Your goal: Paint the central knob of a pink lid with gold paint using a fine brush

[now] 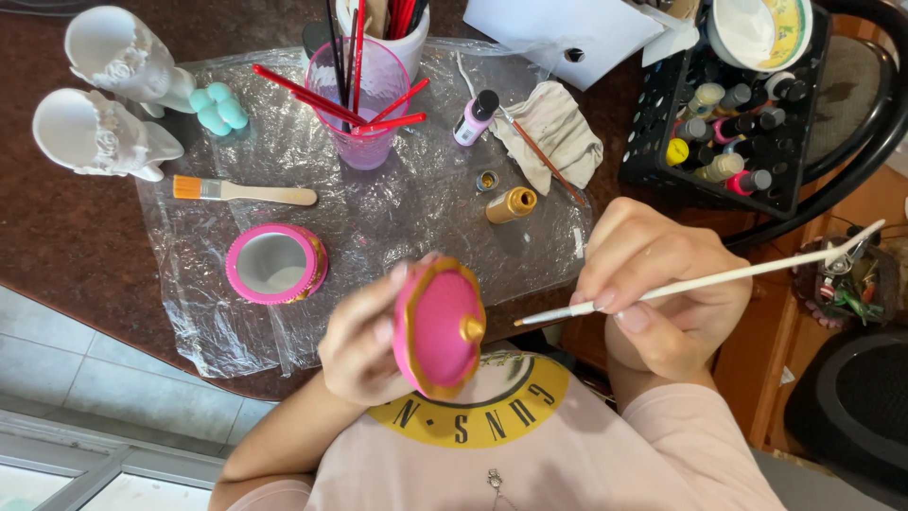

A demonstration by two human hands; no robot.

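Left hand (pixel 364 345) grasps the round pink ceramic lid with gold rim and knob (pixel 440 326), tilted on edge near the chest, presenting the rim to the thin white-handled paintbrush (pixel 700 282) pinched in right hand (pixel 657 284). Matching pink pot (pixel 275 264) sits open on plastic sheet (pixel 397 213).

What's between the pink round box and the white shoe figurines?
In the head view, a flat paintbrush with orange bristles and a wooden handle lies on the plastic sheet, between the pink box and the white figurines.
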